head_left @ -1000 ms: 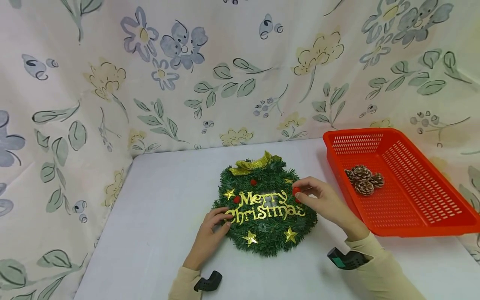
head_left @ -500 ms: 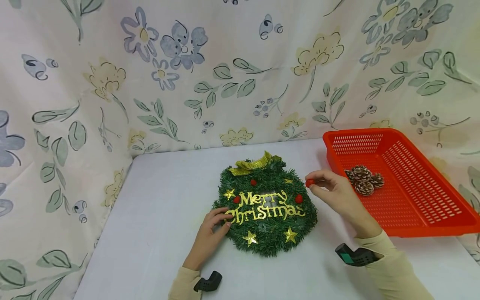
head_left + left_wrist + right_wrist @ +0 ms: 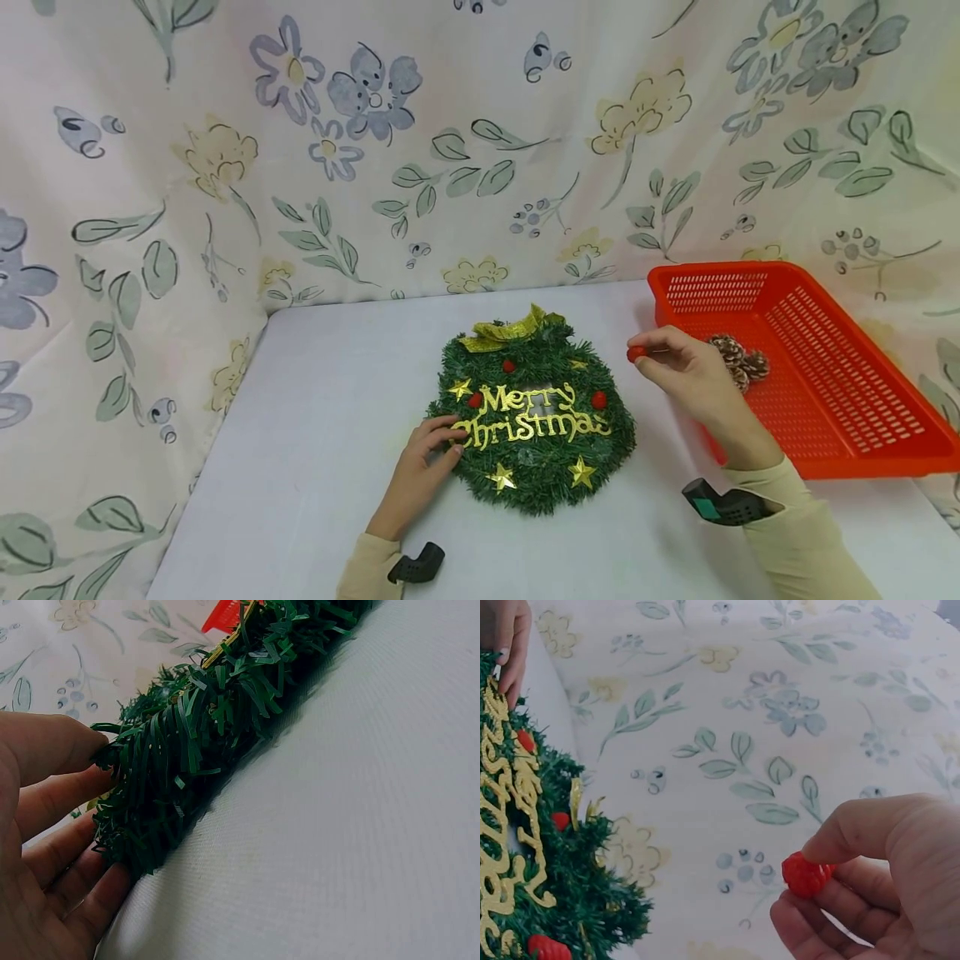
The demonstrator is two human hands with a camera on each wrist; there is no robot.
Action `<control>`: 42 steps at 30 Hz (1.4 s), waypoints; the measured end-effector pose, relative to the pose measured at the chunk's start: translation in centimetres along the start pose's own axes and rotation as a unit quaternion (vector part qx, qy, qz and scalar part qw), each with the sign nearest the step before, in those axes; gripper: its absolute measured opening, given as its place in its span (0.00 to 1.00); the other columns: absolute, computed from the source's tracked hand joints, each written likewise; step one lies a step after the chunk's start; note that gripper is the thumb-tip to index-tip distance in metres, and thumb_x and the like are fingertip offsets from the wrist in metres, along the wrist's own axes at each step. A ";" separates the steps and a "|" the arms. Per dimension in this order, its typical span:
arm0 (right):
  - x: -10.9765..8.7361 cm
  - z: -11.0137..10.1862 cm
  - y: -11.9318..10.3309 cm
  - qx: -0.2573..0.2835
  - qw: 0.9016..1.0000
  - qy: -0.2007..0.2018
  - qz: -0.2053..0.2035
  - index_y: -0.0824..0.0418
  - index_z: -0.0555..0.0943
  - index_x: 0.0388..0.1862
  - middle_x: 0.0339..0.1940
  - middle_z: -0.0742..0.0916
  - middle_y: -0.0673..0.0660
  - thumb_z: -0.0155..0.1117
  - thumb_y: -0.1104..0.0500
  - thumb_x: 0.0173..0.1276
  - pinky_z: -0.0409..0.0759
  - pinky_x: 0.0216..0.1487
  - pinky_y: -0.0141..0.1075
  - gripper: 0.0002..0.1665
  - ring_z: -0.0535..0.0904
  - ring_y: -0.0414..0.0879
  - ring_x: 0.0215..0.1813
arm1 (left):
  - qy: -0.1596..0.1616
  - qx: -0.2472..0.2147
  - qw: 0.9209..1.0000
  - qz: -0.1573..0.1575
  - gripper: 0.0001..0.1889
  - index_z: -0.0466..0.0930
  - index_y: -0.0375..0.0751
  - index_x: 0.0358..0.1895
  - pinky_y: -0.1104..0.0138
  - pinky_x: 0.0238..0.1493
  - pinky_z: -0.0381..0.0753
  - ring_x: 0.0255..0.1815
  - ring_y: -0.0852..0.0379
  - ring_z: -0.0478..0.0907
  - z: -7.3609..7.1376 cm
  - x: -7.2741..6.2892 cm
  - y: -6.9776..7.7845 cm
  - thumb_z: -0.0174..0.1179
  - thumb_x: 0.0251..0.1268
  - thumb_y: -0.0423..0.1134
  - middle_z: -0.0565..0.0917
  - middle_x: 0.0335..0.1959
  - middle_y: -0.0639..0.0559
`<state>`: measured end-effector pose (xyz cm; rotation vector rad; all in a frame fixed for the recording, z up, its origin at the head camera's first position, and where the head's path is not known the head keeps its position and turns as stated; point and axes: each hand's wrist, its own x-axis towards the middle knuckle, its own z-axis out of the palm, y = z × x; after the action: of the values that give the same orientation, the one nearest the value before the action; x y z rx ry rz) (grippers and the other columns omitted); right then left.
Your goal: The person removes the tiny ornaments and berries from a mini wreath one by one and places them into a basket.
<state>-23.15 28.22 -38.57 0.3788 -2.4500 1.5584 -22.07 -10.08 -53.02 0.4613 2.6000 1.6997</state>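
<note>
A green tinsel wreath (image 3: 543, 483) lies on the table, with gold "Merry Christmas" lettering (image 3: 525, 425), gold stars, a gold bow and several red berries. My left hand (image 3: 422, 467) holds its left edge; in the left wrist view, the fingers (image 3: 64, 802) are at the green strands. Above the table, between wreath and basket, my right hand (image 3: 693, 375) pinches a small red ridged berry (image 3: 806, 875) between thumb and fingers. One red berry (image 3: 599, 400) sits on the wreath's right side, beside the lettering, another (image 3: 509, 367) below the bow.
A red plastic basket (image 3: 862, 467) stands at the right with several pine cones (image 3: 753, 365) in its left part, partly hidden by the right hand. White cloth covers the table (image 3: 322, 417). A flowered curtain (image 3: 450, 233) hangs behind and to the left.
My right hand has moved from the wreath's right side up and right toward the basket, carrying the red berry. The red berry beside the lettering is now uncovered. The left hand has stayed put.
</note>
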 end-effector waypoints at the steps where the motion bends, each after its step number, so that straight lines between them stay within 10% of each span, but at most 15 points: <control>1: 0.0 -0.2 0.0 0.002 1.000 0.002 -0.003 0.69 0.81 0.52 0.43 0.87 0.37 0.63 0.69 0.72 0.82 0.48 0.21 0.12 0.85 0.33 0.46 | 0.000 0.000 1.000 0.000 0.11 0.85 0.56 0.55 0.58 0.61 0.74 0.74 0.47 0.67 0.0 0.0 0.0 0.61 0.74 0.43 0.74 0.71 0.53; 28: -0.1 -3.5 -0.6 -0.014 0.999 0.040 0.030 0.66 0.80 0.59 0.47 0.87 0.41 0.64 0.64 0.73 0.82 0.48 0.20 0.17 0.85 0.34 0.48 | 0.003 0.001 1.000 0.016 0.12 0.84 0.54 0.56 0.58 0.62 0.74 0.72 0.47 0.69 0.0 0.0 -0.2 0.61 0.74 0.41 0.74 0.71 0.52; 35: -0.2 -4.1 -0.8 -0.044 0.995 0.066 0.067 0.62 0.80 0.61 0.45 0.86 0.41 0.65 0.58 0.74 0.80 0.31 0.24 0.19 0.83 0.33 0.41 | 0.004 0.001 1.000 0.009 0.12 0.84 0.54 0.56 0.57 0.63 0.74 0.72 0.48 0.69 0.1 0.0 -0.2 0.61 0.74 0.41 0.74 0.71 0.54; 42: -0.2 -5.0 -0.5 -0.036 0.994 0.072 0.071 0.61 0.79 0.62 0.47 0.86 0.41 0.65 0.58 0.74 0.83 0.45 0.21 0.20 0.84 0.33 0.46 | 0.003 0.000 1.000 0.004 0.12 0.84 0.55 0.56 0.54 0.65 0.73 0.73 0.48 0.67 0.1 0.0 -0.2 0.61 0.74 0.42 0.73 0.71 0.54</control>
<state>-22.58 32.59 -36.07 0.0766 -2.4585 1.4890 -22.09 -10.08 -53.23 0.4688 2.6049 1.7060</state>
